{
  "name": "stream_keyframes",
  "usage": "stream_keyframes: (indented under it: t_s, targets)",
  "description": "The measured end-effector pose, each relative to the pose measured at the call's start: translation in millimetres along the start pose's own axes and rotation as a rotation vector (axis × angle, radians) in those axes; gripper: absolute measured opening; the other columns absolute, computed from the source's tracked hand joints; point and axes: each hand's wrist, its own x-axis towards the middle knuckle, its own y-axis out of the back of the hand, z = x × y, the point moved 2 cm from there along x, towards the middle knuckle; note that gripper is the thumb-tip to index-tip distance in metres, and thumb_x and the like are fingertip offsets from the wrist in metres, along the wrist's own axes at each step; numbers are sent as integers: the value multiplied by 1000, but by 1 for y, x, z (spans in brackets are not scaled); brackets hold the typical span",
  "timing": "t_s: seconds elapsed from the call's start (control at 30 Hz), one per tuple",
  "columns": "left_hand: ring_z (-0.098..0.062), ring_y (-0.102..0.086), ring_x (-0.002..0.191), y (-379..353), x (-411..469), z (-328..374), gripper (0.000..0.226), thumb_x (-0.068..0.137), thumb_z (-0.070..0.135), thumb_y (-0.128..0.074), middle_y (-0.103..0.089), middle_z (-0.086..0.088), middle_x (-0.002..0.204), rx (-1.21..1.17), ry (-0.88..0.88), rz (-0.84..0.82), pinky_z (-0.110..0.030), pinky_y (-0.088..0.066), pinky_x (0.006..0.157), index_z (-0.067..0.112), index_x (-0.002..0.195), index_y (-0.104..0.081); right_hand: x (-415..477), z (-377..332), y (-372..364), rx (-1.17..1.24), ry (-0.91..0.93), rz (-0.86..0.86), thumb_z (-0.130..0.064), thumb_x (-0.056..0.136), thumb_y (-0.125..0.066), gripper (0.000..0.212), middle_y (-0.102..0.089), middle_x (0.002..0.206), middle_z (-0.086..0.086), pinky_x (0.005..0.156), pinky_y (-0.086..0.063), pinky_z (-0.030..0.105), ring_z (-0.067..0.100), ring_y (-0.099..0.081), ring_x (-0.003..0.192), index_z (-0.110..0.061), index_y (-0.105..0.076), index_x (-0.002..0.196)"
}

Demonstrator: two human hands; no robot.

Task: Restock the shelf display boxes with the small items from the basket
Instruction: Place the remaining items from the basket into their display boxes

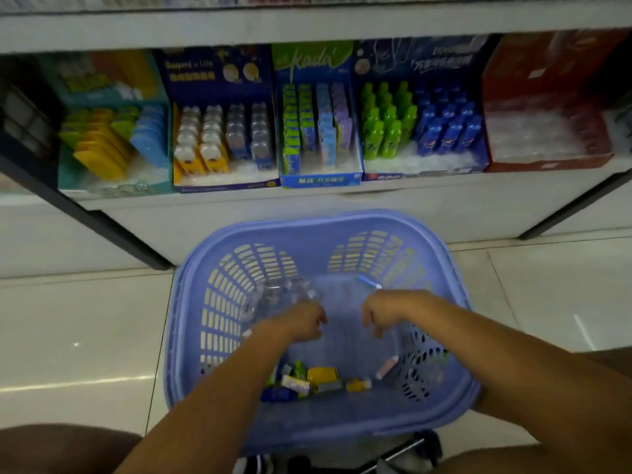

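A blue plastic basket (441, 415) sits on the floor below the shelf. Both hands reach inside it. My left hand (301, 321) grips a clear plastic insert tray (273, 297) that leans against the basket's left wall. My right hand (390, 311) hovers over the basket's middle, fingers curled down with nothing seen in them. Several small coloured items (318, 379) lie at the basket's near end, and a pink one (386, 367) lies to their right. A small blue item (367, 280) rests near the far wall. Display boxes stand on the shelf above.
On the white shelf (307, 203) stand a teal box (113, 131), a navy box (222, 121), a blue-green box (318, 124), a blue box of green and blue bottles (424, 118) and a red box (547, 107). Pale floor tiles (78, 336) surround the basket.
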Motion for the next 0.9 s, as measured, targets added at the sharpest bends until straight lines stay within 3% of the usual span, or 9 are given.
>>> stream_keyframes:
  t_s: [0.1,0.2,0.27,0.37,0.43,0.6,0.73,0.83,0.9]
  targets:
    - [-30,-57,115,-41,-5,-18,34,87,8,-59,-61,-18,124,36,2,-159,-31,-44,91,2,120,-62,33,5,-57,-202,-40,-240,-25,91,-61,40,-59,116,18,80,-42,39,30,-54,94,3,-59,119]
    - [-33,-62,104,-59,-2,-24,23,85,10,-61,-65,-22,112,129,-32,-264,-34,-48,82,-1,105,-66,44,10,-76,-294,-54,-272,-19,87,-67,38,-58,112,20,78,-43,41,30,-53,88,5,-60,114]
    - [-34,-62,103,-62,4,-25,22,85,8,-60,-65,-23,111,157,-47,-241,-36,-48,84,-2,103,-67,48,10,-76,-318,-28,-220,-9,84,-68,29,-54,117,22,75,-39,37,27,-45,85,-1,-56,109]
    - [-36,-62,103,-66,13,-24,22,81,3,-59,-66,-24,109,158,-52,-175,-38,-47,85,-3,100,-68,55,11,-72,-316,20,-179,-9,79,-73,27,-48,84,15,70,-36,32,24,-42,76,-4,-47,83]
    - [-37,-61,104,-72,19,-24,23,81,5,-59,-65,-25,110,164,-44,-140,-41,-47,87,-4,102,-67,59,14,-71,-298,30,-202,-21,77,-77,30,-52,78,13,68,-39,32,26,-50,74,-1,-55,79]
    - [-36,-61,109,-83,32,-21,39,81,18,-69,-62,-23,118,148,0,-193,-42,-49,90,-2,114,-63,68,21,-83,-155,39,-217,-33,77,-76,40,-68,101,16,80,-50,36,30,-65,93,2,-69,97]
    - [-34,-61,109,-89,37,-17,43,81,18,-69,-61,-22,122,60,38,-271,-42,-51,90,1,119,-59,71,22,-93,-171,39,-292,-33,89,-62,35,-59,94,16,83,-47,41,31,-58,88,1,-64,97]
    - [-35,-58,112,-90,40,-14,41,84,16,-66,-58,-22,126,52,29,-267,-41,-49,94,1,122,-58,70,19,-87,-90,-42,-260,-31,92,-57,37,-57,104,12,81,-43,36,28,-55,95,-5,-60,118]
    - [-35,-56,115,-83,41,-12,43,87,18,-63,-56,-20,130,6,57,-243,-39,-45,96,1,126,-55,70,12,-79,11,-50,-189,-27,90,-58,24,-54,91,5,75,-40,33,22,-52,82,-11,-64,107]
